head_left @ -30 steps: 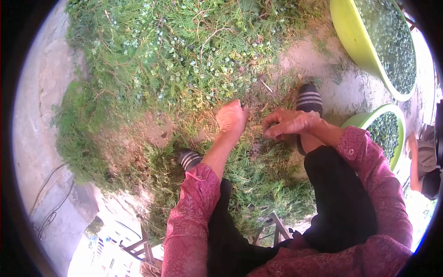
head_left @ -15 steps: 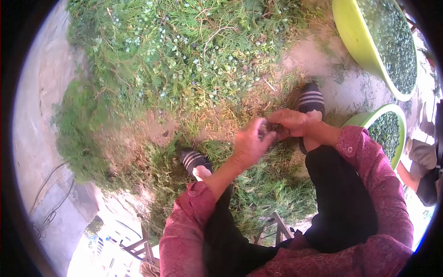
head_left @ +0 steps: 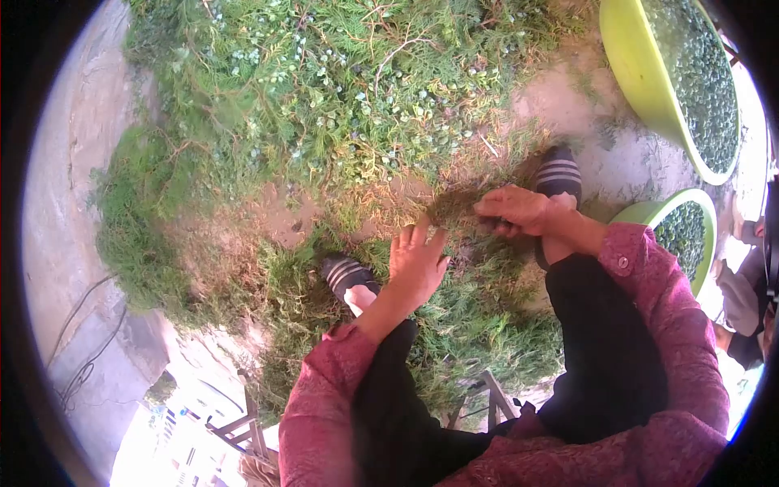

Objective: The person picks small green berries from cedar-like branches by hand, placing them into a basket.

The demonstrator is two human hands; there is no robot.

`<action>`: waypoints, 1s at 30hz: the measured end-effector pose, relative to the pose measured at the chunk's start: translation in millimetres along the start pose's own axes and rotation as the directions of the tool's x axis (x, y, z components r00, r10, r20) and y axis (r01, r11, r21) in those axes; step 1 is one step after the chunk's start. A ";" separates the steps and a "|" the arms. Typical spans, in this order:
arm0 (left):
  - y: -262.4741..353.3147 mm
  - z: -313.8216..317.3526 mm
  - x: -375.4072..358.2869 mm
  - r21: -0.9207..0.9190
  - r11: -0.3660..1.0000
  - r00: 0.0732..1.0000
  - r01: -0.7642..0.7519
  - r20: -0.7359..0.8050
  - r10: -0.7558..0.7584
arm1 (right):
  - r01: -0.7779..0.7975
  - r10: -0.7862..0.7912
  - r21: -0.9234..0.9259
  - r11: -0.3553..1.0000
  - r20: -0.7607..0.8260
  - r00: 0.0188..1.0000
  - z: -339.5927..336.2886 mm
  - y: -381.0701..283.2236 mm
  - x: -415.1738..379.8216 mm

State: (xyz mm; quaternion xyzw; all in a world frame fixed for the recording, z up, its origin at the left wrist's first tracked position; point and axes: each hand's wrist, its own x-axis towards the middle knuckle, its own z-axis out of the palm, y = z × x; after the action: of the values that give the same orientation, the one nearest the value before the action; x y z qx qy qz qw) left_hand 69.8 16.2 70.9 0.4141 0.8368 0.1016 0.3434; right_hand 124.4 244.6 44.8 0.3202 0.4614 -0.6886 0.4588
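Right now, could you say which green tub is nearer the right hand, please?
The smaller tub, lower in view and close to the right sleeve; the larger tub sits farther up.

Patterned pink sleeves (head_left: 677, 312), black trousers (head_left: 604, 341) and dark striped footwear (head_left: 558, 173).

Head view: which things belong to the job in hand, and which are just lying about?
Probably in the job:
berry-bearing branches, heaped before the hands
larger basin, well filled
smaller basin, also holding small green pieces

Probably just lying about:
dark cable on the paving
wooden frame, partly in glare
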 end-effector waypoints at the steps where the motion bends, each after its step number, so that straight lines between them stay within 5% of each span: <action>1: -5.4 -0.2 -1.5 -0.003 0.999 0.998 0.047 -0.044 -0.047 | -0.001 0.001 0.000 1.000 0.001 1.000 1.0 -0.4 -0.3; 3: -13.7 2.2 1.3 -0.009 0.995 0.991 0.098 -0.089 -0.098 | 0.001 -0.001 0.007 1.000 -0.010 1.000 4.3 -1.7 -0.6; 5: -24.7 0.6 18.1 -0.138 0.990 0.949 0.010 -0.311 -0.053 | 0.003 -0.003 0.007 1.000 0.000 1.000 6.1 -1.1 3.7; 10: -4.1 11.4 68.6 -0.210 0.976 0.962 0.059 -0.248 -0.112 | 0.008 -0.009 0.012 1.000 0.029 1.000 6.3 -4.4 6.9; 13: -4.1 19.7 80.3 -0.201 0.951 0.934 0.233 -0.226 -0.277 | 0.022 -0.023 0.037 0.999 0.026 0.999 5.2 0.8 10.2; 19: -9.5 24.1 86.8 -0.193 0.972 0.918 0.131 -0.347 -0.193 | 0.005 -0.007 0.071 0.997 0.038 0.999 1.8 1.3 11.0; 22: 15.1 7.4 74.3 -0.407 0.895 0.920 0.180 -0.253 -0.300 | 0.176 -0.202 0.292 0.940 0.062 0.977 -0.4 3.0 6.5; 24: 30.6 7.8 65.1 -0.600 0.797 0.946 -0.071 -0.295 -0.137 | 0.135 -0.112 0.539 0.831 -0.076 0.991 7.0 -2.0 0.1; 25: 33.2 8.4 64.2 -0.531 0.824 0.915 -0.198 -0.401 -0.038 | 0.138 -0.114 0.540 0.830 -0.077 0.990 5.0 0.5 4.7; 28: 16.6 4.3 74.3 -0.522 0.837 0.877 -0.163 -0.466 -0.119 | 0.113 -0.131 0.484 0.868 0.004 0.991 -2.9 9.2 16.2; 29: 5.0 5.8 79.5 -0.657 0.754 0.890 -0.020 -0.356 -0.286 | 0.128 -0.148 0.468 0.875 0.008 0.989 -4.3 7.0 13.9; 30: -4.4 8.1 85.2 -0.657 0.754 0.891 -0.018 -0.353 -0.286 | 0.143 -0.166 0.452 0.881 0.012 0.986 -4.7 5.2 11.4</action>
State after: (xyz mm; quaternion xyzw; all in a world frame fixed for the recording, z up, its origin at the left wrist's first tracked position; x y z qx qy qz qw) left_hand 36.4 77.4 21.0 0.1747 0.8330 0.4463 0.2765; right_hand 125.0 244.3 31.4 0.3626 0.3022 -0.8185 0.3275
